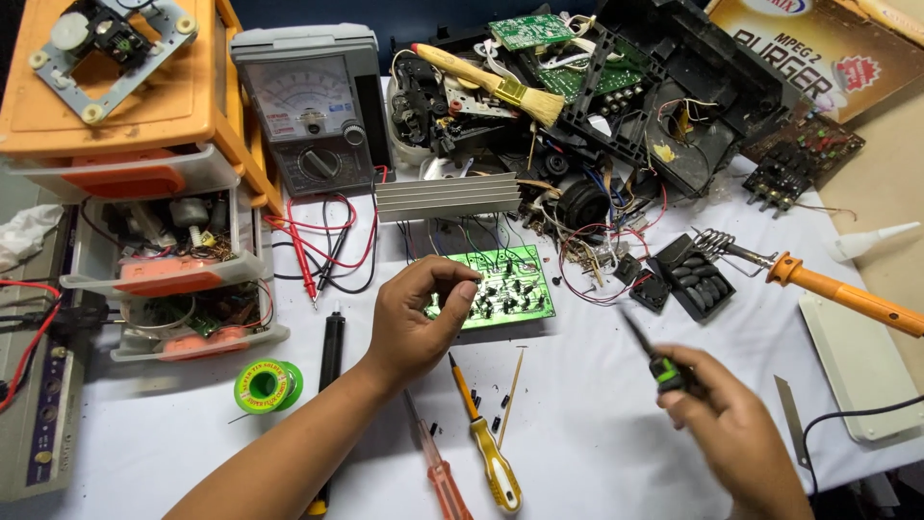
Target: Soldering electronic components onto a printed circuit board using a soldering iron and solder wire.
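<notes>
A green circuit board (515, 284) lies flat on the white table cover, with a ribbed metal heat sink (448, 196) joined to its far edge. My left hand (416, 313) rests on the board's left edge, fingertips pinched together over its small components; what they pinch is too small to tell. My right hand (717, 419) hovers lower right, gripping a thin dark tool with a green-and-black handle (653, 358), tip pointing up and left, blurred and clear of the board.
Yellow (486, 443) and red (438, 472) screwdrivers lie near the front edge. A solder spool (267, 385), an analog multimeter (313, 111) with leads, an orange parts drawer unit (144, 144), a soldering iron on its stand (828, 284) and a heap of dismantled electronics (616, 96) surround the board.
</notes>
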